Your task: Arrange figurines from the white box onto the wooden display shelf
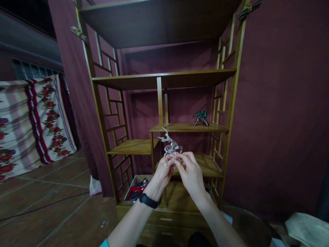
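Both hands meet in front of the shelf around a clear glass deer figurine (pixel 170 147) with branching antlers. My left hand (pixel 164 169), below a black wristband, has its fingers closed on the figurine's lower part. From the other side, my right hand (pixel 189 168) pinches near the legs with thumb and fingertips. The fingers partly hide the deer's legs. Behind them stands a wooden shelf unit (pixel 190 127) with several levels. A crouching figure in green and purple (pixel 201 118) stands on its middle right shelf.
A box (pixel 127 195) of red and dark items sits low on the left of the shelf unit. Drawers (pixel 166 219) are below. A purple curtain (pixel 77 103) and a flowered cloth (pixel 38 127) hang at left. A dark cable (pixel 46 206) crosses the tiled floor.
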